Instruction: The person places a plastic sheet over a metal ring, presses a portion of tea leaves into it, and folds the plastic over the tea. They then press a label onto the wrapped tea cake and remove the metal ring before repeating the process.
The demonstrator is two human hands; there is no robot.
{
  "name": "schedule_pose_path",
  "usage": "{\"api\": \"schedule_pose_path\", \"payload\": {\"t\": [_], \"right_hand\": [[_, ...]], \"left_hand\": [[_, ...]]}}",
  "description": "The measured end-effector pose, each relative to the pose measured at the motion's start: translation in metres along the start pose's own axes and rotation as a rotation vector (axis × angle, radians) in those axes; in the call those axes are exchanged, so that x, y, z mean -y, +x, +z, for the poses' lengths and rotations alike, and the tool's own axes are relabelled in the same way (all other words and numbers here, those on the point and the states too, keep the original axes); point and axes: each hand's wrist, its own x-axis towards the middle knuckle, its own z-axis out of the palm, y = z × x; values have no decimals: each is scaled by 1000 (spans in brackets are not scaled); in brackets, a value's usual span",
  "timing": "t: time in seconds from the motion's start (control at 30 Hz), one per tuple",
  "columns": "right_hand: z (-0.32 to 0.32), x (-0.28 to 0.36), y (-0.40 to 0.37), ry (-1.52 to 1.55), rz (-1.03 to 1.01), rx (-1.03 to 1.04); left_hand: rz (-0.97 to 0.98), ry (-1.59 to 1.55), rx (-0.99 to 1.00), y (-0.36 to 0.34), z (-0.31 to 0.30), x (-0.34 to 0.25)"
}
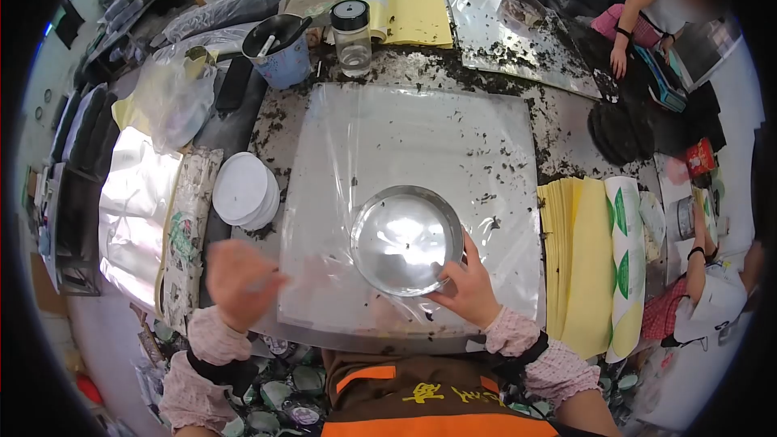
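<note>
My right hand grips the lower right rim of a shallow round metal pan, thumb on the inner side. The pan's shiny inside faces up and shows only reflections and a small dark speck. Beneath it lies a clear plastic sheet scattered with dark leaf-like crumbs. To the left, my left hand is raised near the sheet's edge, smeared by motion, so its fingers cannot be read. Just beyond that hand sits a stack of white round discs.
Yellow paper sheets and printed wrapping lie on the right; silvery bags on the left. Behind stand a blue pot and a lidded jar. Two other people work on the right side.
</note>
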Motion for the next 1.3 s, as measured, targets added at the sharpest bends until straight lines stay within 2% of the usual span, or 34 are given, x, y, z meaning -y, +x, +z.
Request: {"api": "schedule_pose_path", "payload": {"t": [0.1, 0.23, 0.33, 0.43, 0.57, 0.63, 0.67, 0.7, 0.77, 0.8, 0.87, 0.9, 0.97, 1.0, 1.07, 1.1, 1.17, 1.23, 1.3], "right_hand": [[0, 1, 7, -31, -58, -15], [8, 7, 3, 14, 21, 34], [10, 13, 7, 50, 1, 17], [12, 9, 7, 7, -56, -31], [7, 7, -2, 120, -2, 4], [-19, 20, -18, 81, -125, 65], [-25, 26, -26, 61, -189, 91], [-22, 31, -35, 177, -184, 192], [-22, 48, -38, 355, -44, 490], [-19, 77, -26, 425, 94, 687], [24, 91, -21, 243, -412, 559], [39, 87, -20, 135, -664, 487], [59, 66, -21, 147, -394, 459], [50, 54, -10, 96, -310, 327], [33, 32, 10, 23, -117, 77], [24, 16, 15, 72, 77, -70], [22, -18, 31, -59, 202, -33], [17, -35, 27, -198, 205, -42], [25, -35, -13, -340, 98, -88]], "left_hand": [[-158, -344, 607, -48, 6, 54], [106, -336, 880, -45, 47, 47], [53, -542, 969, -50, 64, 69], [108, -503, 948, -51, 59, 66], [-25, -332, 902, -62, 62, 54], [-51, -196, 844, -78, 71, 46], [12, -213, 823, -75, 66, 43], [87, -227, 802, -65, 60, 40], [203, -354, 758, -55, 61, 46], [102, -416, 758, -47, 62, 50], [-114, -536, 759, -31, 60, 51], [-64, -419, 518, 2, 50, 39], [63, -316, 371, 27, 8, 13], [124, -270, 296, 28, -4, 5], [192, -228, 403, -7, -12, -2], [223, -203, 431, -23, -4, -1], [220, -184, 476, -55, 20, 5], [158, -187, 471, -75, 46, 14], [105, -145, 459, -90, 56, 19]]}}
